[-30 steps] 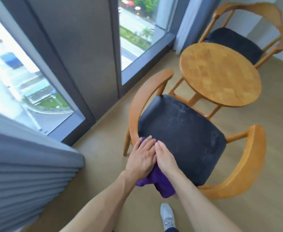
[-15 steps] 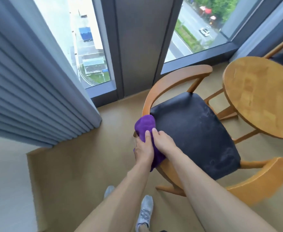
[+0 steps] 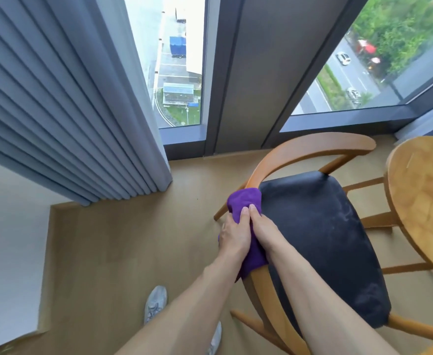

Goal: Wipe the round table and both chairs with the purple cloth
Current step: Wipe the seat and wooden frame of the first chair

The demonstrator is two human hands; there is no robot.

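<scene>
Chair [image 3: 320,226] by the window, table [image 3: 425,196] just right of it. Cloth [image 3: 245,201] draped over chair's curved wooden rail at seat's left edge. Left hand [image 3: 234,235] and right hand [image 3: 261,226] side by side, both gripping cloth around the rail

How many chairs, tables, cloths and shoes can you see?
Wooden chair with black padded seat: 1
Round wooden table: 1
Purple cloth: 1
Light grey shoes: 2
Total: 5
</scene>
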